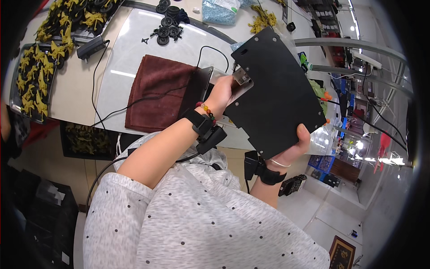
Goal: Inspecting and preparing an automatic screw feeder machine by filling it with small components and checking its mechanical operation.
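A flat black panel point(277, 94) with small screws along its edges and a notched side is tilted up in front of me. My right hand point(298, 145) grips its lower right edge, thumb on the near face. My left hand point(221, 96) is at the panel's notch, beside a small metal bracket point(242, 77). Its fingertips are hidden, so I cannot tell what they hold. Just left of that wrist a dark flat piece point(195, 92) stands on a folded maroon cloth point(154, 92). Both wrists wear black straps with small boxes.
Yellow-and-black toy-like parts fill a tray point(33, 85) and a pile point(74, 20) at the left. A black adapter point(92, 48) trails a cable across the table. Black wheels point(168, 27) and a bag of blue granules point(219, 11) lie at the back. A bin point(89, 141) stands below.
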### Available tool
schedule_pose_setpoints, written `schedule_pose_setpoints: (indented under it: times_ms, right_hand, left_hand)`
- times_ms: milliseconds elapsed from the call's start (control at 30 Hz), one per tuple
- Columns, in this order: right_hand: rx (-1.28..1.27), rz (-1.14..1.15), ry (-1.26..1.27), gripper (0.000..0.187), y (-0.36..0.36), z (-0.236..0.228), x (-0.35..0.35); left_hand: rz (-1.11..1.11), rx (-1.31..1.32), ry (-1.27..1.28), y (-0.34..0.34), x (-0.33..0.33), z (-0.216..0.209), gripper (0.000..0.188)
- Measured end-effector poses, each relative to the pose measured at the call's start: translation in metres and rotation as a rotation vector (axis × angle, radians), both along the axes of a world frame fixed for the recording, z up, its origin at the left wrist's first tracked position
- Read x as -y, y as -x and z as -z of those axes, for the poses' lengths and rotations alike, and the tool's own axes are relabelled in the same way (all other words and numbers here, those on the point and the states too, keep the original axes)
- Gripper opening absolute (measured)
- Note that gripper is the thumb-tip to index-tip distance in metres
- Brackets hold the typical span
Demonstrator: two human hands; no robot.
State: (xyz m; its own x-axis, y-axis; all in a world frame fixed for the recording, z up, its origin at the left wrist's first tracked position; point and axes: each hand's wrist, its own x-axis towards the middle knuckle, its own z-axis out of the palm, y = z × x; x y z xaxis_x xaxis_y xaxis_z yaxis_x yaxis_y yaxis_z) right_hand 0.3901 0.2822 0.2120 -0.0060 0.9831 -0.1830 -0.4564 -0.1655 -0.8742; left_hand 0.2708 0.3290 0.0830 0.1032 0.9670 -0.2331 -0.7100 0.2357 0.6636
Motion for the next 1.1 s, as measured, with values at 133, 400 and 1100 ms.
schedule_pose_setpoints:
  times_ms: [133,400,1100]
  right_hand:
    - [0.058,0.016,-0.025,0.051,0.002,0.004,0.003]
    - [0.297,0.169,-0.23,0.062,0.021,0.017,0.028]
    - [0.654,0.143,-0.329,0.082,0.034,0.017,0.036]
  left_hand:
    - [-0.073,0.236,0.057,0.003,0.003,0.007,0.025]
    - [-0.213,0.35,0.001,0.023,0.015,-0.015,0.037]
    - [-0.183,0.445,0.081,0.043,0.012,-0.028,0.042]
